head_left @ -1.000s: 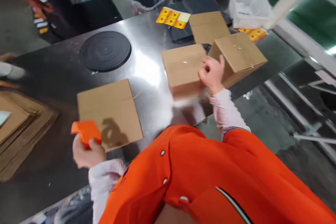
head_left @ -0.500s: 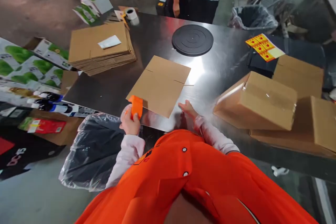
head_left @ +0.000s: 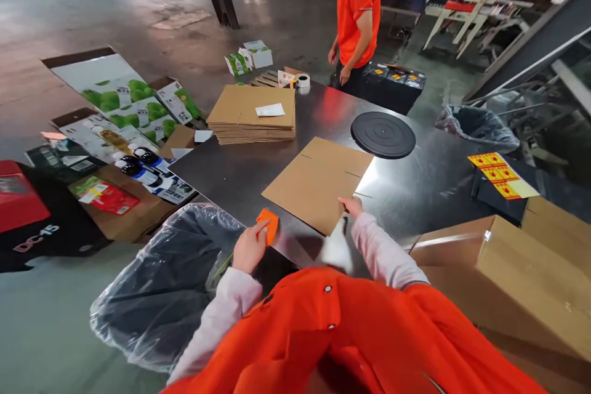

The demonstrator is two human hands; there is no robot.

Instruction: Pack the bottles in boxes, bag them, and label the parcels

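Observation:
A flat, unfolded cardboard box [head_left: 317, 183] lies on the steel table [head_left: 415, 191] in front of me. My right hand [head_left: 351, 206] rests on its near right edge, fingers stretched out. My left hand [head_left: 249, 247] is closed around a small orange tool [head_left: 268, 224] at the table's near left edge. A taped, closed cardboard box [head_left: 498, 274] stands at my right.
A stack of flat cardboard [head_left: 253, 114] with a white slip sits at the table's far left. A black turntable [head_left: 383, 134] and yellow label sheets [head_left: 502, 175] lie further back. A bin lined with clear plastic [head_left: 161, 283] stands at my left. A person in orange [head_left: 356, 12] works at the far end.
The view swung left and up. My right hand let go of the taped box at the right and came onto the flat cardboard. The orange tool stays in my left hand.

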